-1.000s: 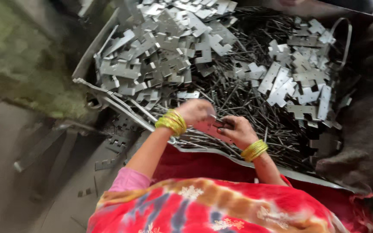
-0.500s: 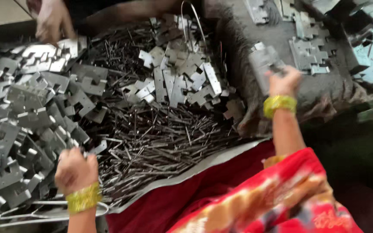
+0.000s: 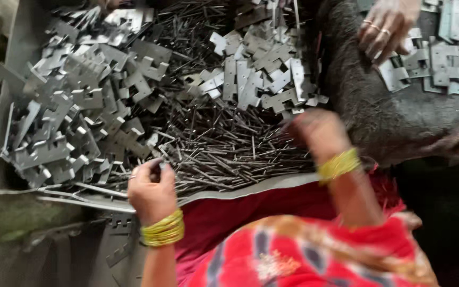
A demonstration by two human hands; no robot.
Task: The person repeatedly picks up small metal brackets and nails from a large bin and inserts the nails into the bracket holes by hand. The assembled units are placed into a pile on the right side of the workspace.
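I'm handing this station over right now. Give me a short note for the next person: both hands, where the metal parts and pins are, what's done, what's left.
Left hand: at the near edge of the tray, fingers pinched together at the pile of pins; what they hold is too small to tell.
Right hand: blurred in motion over the pins, beside the centre heap of notched plates; grip cannot be told.
More plates fill the tray's left side.
Another person's hand rests on plates laid on the dark cloth at the right.
Done: a batch of plates lies on the cloth.
Left: large heaps of plates and pins in the tray.
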